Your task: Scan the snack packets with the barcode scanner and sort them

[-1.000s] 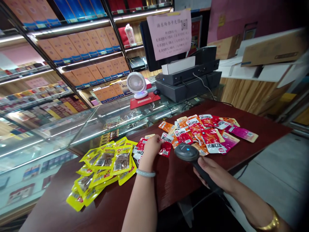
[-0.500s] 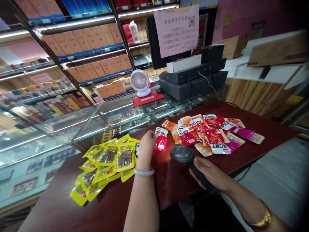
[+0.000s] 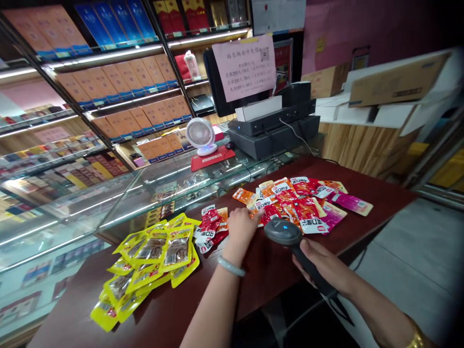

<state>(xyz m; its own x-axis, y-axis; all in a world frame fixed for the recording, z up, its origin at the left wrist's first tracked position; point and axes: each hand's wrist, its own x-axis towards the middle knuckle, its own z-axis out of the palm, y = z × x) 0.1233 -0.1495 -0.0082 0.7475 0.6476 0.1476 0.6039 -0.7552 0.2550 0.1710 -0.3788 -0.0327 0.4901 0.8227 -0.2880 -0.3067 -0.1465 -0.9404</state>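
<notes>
My left hand (image 3: 242, 229), a pale bangle on its wrist, reaches over the table to the near left edge of a pile of red, orange and purple snack packets (image 3: 308, 212). Its fingers are apart with nothing held, the tips close to a red packet (image 3: 268, 211); whether they touch it I cannot tell. Held in my right hand (image 3: 322, 266) is a black barcode scanner (image 3: 284, 232), its head in front of that pile and a blue light on top. Left of my left hand lies a smaller group of red and orange packets (image 3: 210, 224), beside several yellow snack packets (image 3: 155, 256).
The dark red table (image 3: 203, 309) adjoins a glass display counter (image 3: 126, 200). On the counter stand a white fan (image 3: 200, 134) and a dark cash register (image 3: 271, 133). Cardboard boxes (image 3: 395, 84) sit at the back right. A cable hangs below the scanner.
My left hand has left the red packet on the left and moved right to the larger pile. The scanner's blue light now shows. The head view has shifted slightly.
</notes>
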